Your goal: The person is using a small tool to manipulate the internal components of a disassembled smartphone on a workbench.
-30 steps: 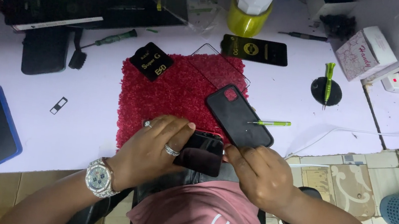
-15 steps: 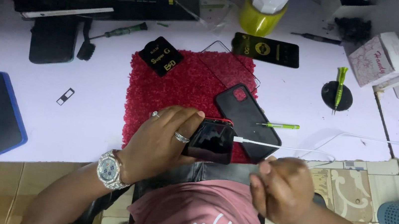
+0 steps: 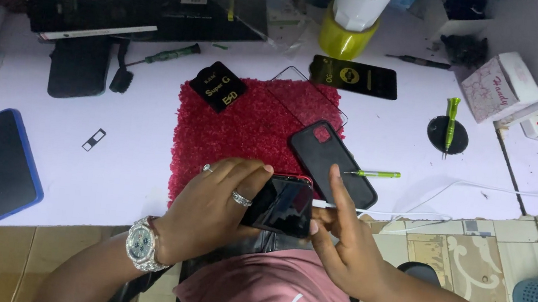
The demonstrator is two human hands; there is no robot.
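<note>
My left hand (image 3: 212, 202), with a ring and a silver wristwatch, grips a dark-screened phone (image 3: 284, 205) with a red edge at the near edge of the red mat (image 3: 244, 128). My right hand (image 3: 343, 237) touches the phone's right end, where a white cable plug (image 3: 325, 205) sits; its fingers are spread, one pointing up over a black phone case (image 3: 338, 162) that lies on the mat's right side.
A blue-cased phone (image 3: 1, 164) lies far left. On the table are a small black packet (image 3: 219, 86), a long black box (image 3: 355, 77), green screwdrivers (image 3: 374, 174), a black disc (image 3: 448, 133), a tissue box (image 3: 499, 86) and a yellow-based bottle (image 3: 351, 19).
My right hand has come back from the right to the phone's end, fingers now spread against it. The left hand has kept hold of the phone.
</note>
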